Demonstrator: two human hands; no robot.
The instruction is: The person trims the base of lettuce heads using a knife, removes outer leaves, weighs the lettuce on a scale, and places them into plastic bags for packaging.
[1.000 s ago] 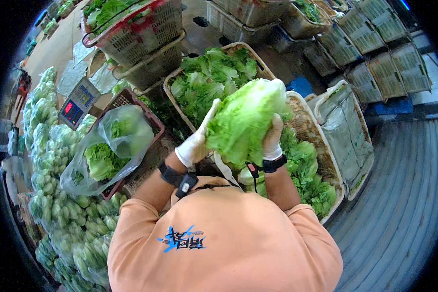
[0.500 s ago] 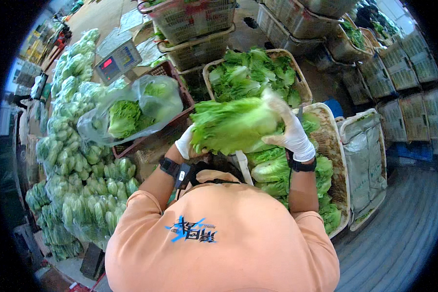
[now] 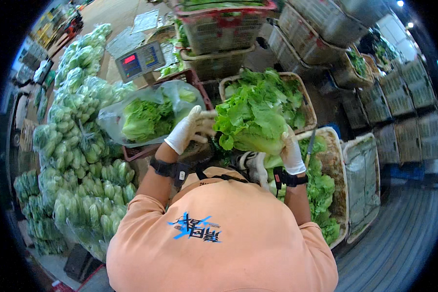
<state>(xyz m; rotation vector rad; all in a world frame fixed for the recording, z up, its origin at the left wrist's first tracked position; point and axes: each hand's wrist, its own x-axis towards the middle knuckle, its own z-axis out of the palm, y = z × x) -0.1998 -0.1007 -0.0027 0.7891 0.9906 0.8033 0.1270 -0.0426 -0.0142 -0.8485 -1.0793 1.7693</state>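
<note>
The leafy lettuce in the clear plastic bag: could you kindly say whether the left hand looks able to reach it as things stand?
Probably yes: the left hand looks open and empty near the plastic bag, though whether film covers the bagged lettuce is unclear.

The person's gloved right hand grips a leafy green lettuce by its pale base, while the left hand, fingers spread, is at the lettuce's leafy left side (whether the fingertips touch the leaves cannot be told). Left of that hand, a clear plastic bag with lettuce inside lies over a dark red crate; just beyond stands a scale with a lit red display. Behind the held lettuce is a basket of greens, and beside the right forearm another basket of lettuce. Bagged vegetables are heaped at the far left.
</note>
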